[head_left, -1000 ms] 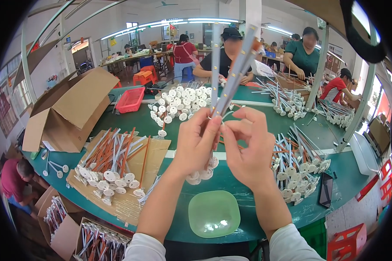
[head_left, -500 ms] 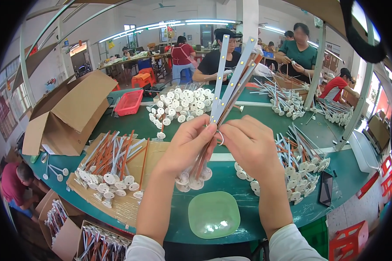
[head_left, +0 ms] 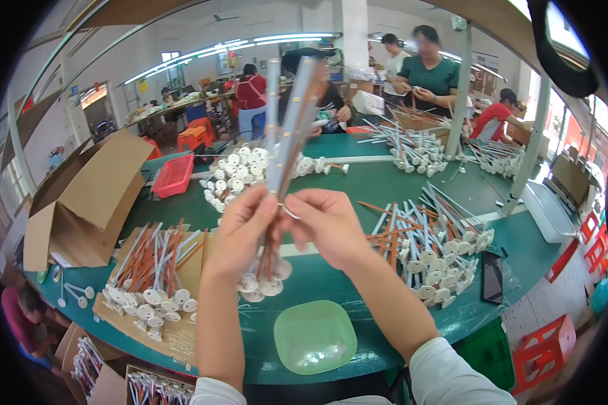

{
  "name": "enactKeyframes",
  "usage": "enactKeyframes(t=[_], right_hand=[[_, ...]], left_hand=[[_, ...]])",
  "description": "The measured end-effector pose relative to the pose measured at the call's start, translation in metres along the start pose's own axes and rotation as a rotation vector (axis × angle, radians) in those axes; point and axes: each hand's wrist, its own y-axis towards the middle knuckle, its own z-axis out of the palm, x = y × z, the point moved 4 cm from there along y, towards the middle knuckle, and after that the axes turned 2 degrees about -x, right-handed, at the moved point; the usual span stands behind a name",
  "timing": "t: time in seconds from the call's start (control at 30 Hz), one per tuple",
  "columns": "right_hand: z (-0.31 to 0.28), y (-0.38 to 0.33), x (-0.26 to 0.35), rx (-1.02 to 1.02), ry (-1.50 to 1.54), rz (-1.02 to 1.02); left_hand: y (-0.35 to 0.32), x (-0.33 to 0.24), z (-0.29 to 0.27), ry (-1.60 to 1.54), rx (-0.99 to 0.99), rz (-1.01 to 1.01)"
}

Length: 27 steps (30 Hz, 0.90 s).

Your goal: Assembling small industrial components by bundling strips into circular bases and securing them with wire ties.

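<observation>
My left hand (head_left: pixel 240 229) is closed round the middle of a bundle of LED light strips (head_left: pixel 287 138), held upright. Some strips are pale with small yellow chips, others brown, and the upper ends are blurred. White round bases (head_left: pixel 265 278) hang at the bundle's lower end. A thin white tie (head_left: pixel 290 211) loops out from the bundle, pinched between the thumb and fingers of my right hand (head_left: pixel 327 223). Below both hands, a translucent green bowl (head_left: pixel 315 337) sits on the green table (head_left: pixel 378 344).
More strips with white bases lie on cardboard (head_left: pixel 199 283) at left and in a pile (head_left: pixel 429 263) at right. A phone (head_left: pixel 492 277), a red basket (head_left: pixel 173 177) and an open carton (head_left: pixel 98 202) are around. Across the table, a person in green (head_left: pixel 429 77) handles small parts.
The view has shifted, so the table's things appear further left. Both hands have moved left with the bundle, and my right hand's fingers now show more, pinching the tie.
</observation>
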Motion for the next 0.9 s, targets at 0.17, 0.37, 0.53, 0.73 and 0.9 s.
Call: enactKeyframes(t=[0.17, 0.37, 0.53, 0.73, 0.9], right_hand=[[-0.009, -0.001, 0.036, -0.18, -0.56, -0.614], [-0.012, -0.005, 0.033, -0.102, -0.553, -0.813], [-0.005, -0.009, 0.031, -0.021, -0.618, -0.729], [0.002, -0.008, 0.003, 0.228, 0.581, 0.595], [0.002, -0.008, 0.004, -0.018, 0.018, 0.094]], left_hand=[[0.0, -0.003, -0.008, -0.057, -0.043, 0.022], [0.002, 0.0, 0.001, -0.022, -0.012, 0.023], [-0.001, 0.001, -0.001, -0.008, -0.018, -0.008], [-0.003, -0.007, 0.007, 0.1, -0.043, 0.129], [-0.003, -0.009, 0.004, 0.149, -0.072, 0.133]])
